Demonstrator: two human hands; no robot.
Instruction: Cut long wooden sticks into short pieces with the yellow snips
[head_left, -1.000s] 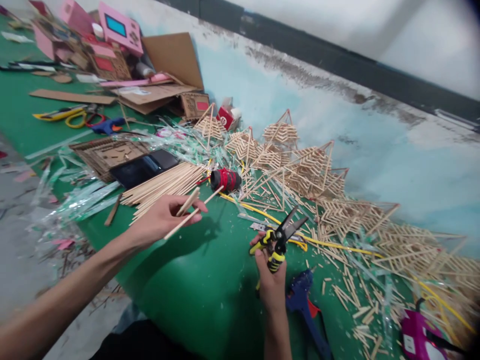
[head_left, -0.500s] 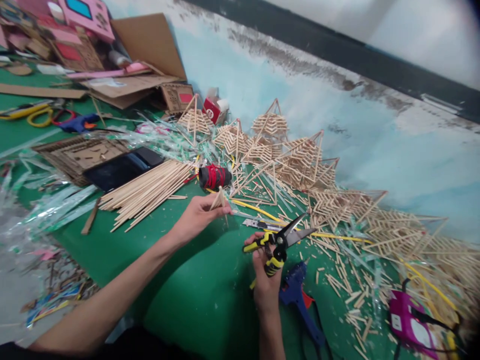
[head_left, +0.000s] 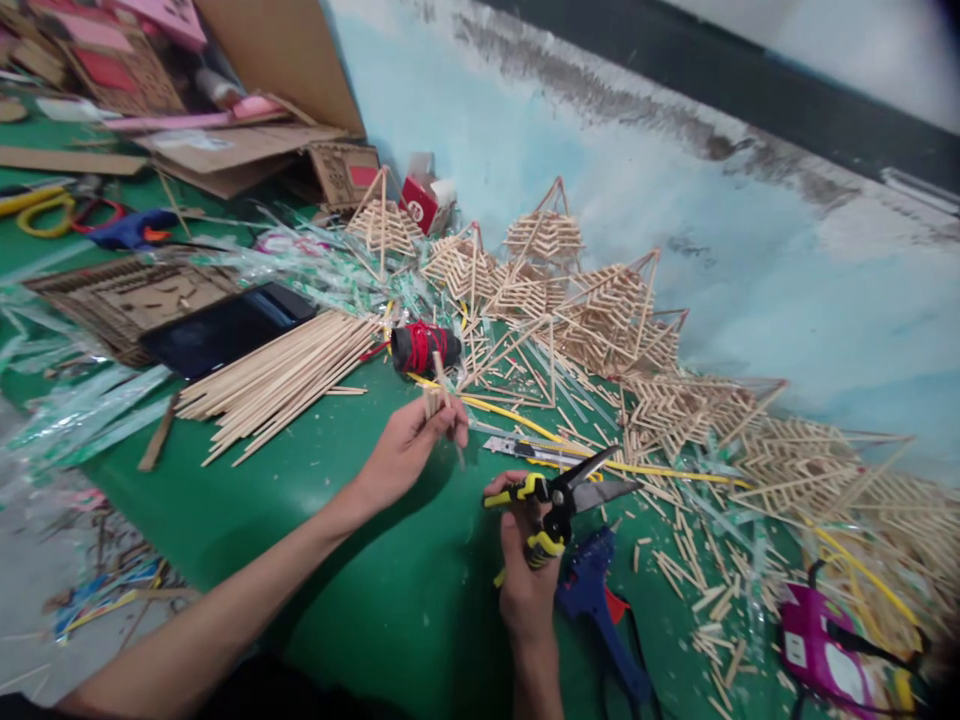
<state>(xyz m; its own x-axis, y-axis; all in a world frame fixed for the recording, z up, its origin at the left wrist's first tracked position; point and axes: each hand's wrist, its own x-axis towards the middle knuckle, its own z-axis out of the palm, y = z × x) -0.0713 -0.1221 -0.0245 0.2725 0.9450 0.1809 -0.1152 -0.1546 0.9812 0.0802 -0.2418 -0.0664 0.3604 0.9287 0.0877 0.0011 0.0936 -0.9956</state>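
My left hand [head_left: 409, 450] grips a few thin wooden sticks [head_left: 439, 392], held nearly upright over the green table [head_left: 375, 590]. My right hand [head_left: 525, 575] holds yellow-and-black snips [head_left: 559, 495] with the blades apart, pointing right. The two hands are a short distance apart. Just beyond the left hand lies a black roll wound with red thread [head_left: 424, 347]. A heap of long wooden sticks [head_left: 281, 380] lies to its left.
Several stick-built pyramid frames [head_left: 600, 320] crowd the back and right, with cut stick bits [head_left: 705, 590] scattered around. A blue glue gun [head_left: 600, 610] lies by my right wrist, a purple one [head_left: 821, 645] far right. A utility knife [head_left: 525, 450], dark tablet [head_left: 225, 328], cardboard pieces [head_left: 240, 150] and scissors [head_left: 52, 205] lie around.
My left hand has moved right toward the snips and turned the sticks from slanting to nearly upright. The view has shifted right; the right hand keeps the snips in place.
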